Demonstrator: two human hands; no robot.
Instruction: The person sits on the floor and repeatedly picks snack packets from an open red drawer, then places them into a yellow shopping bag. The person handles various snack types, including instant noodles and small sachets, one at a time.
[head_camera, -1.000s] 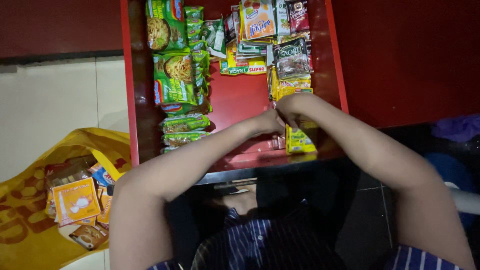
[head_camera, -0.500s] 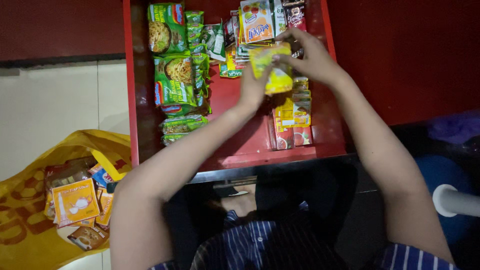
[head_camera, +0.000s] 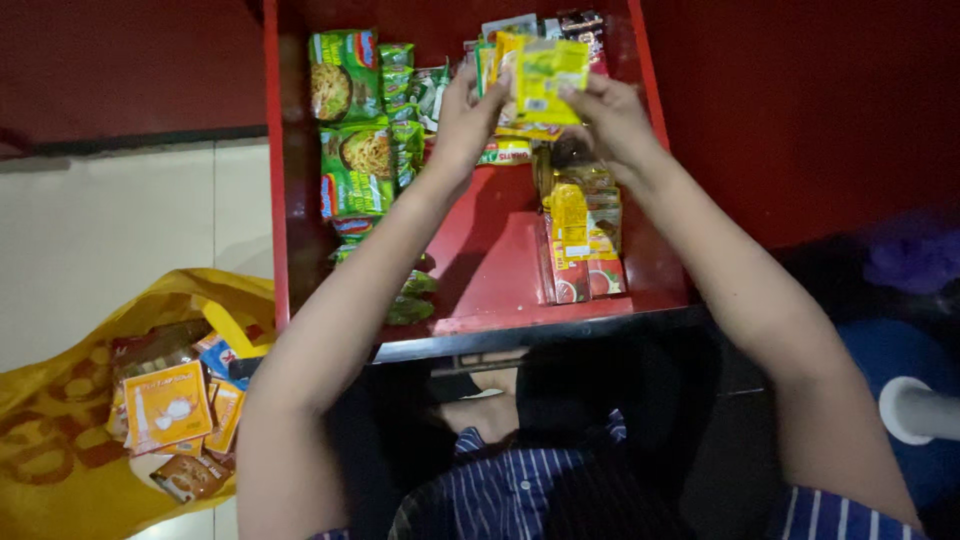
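Yellow sachets (head_camera: 545, 75) are pinched between both hands over the far end of the red drawer (head_camera: 480, 250): the left hand (head_camera: 462, 110) grips the left edge of the small stack, the right hand (head_camera: 612, 118) clasps its right edge, fingers closed on it from both sides. The stack is held clear of the drawer floor, above the mixed packets at the back. Green noodle packs (head_camera: 352, 140) line the left side, and a row of yellow and red packets (head_camera: 580, 235) runs along the right. It looks like a sorting step, with the stack being squared up. Setting it down would call for a free gap among the back packets. A yellow bag (head_camera: 90, 400) of more sachets sits on the floor, well apart.
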